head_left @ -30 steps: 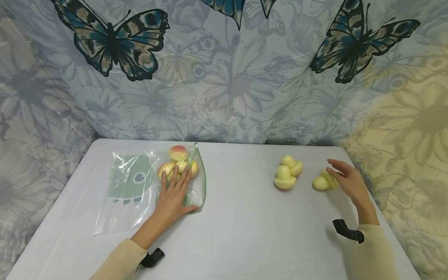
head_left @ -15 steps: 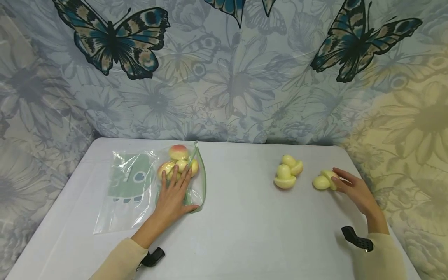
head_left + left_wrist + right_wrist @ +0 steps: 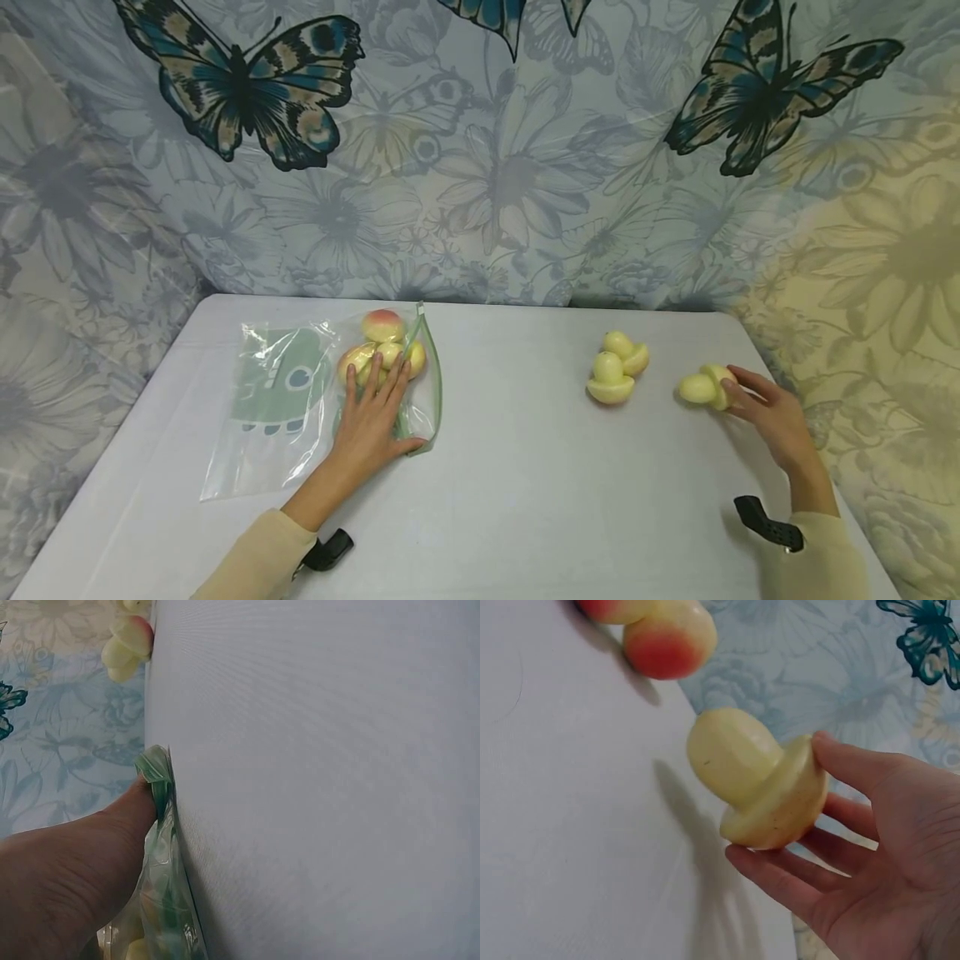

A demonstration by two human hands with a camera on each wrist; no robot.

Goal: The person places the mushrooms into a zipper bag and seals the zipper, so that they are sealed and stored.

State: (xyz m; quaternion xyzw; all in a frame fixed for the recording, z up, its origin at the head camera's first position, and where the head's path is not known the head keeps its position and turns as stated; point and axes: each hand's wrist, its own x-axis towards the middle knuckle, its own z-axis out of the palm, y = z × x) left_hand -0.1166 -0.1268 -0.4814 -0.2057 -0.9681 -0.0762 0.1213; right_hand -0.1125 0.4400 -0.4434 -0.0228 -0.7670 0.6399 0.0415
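My right hand (image 3: 776,421) pinches a yellow, mushroom-like fruit piece (image 3: 707,387) at the table's right side. Up close in the right wrist view, thumb and fingers of the hand (image 3: 885,832) grip the wider, red-tinged half of the piece (image 3: 757,780), its rounded end pointing away from the palm. My left hand (image 3: 371,425) lies with spread, straight fingers on a clear zip bag (image 3: 423,417) holding several yellow-red fruit pieces (image 3: 382,327). In the left wrist view the bag's green edge (image 3: 156,776) rises beside the thumb.
Two similar yellow pieces (image 3: 610,381) stand together on the white table (image 3: 510,467), left of my right hand. The bag's other part, printed with a green cartoon figure (image 3: 277,379), lies at the left. A butterfly-patterned cloth (image 3: 495,167) hangs behind the table.
My right hand has come down from above the right-hand piece, moved round to its right side and taken hold of it. The piece has shifted slightly right. My left hand has stayed put.
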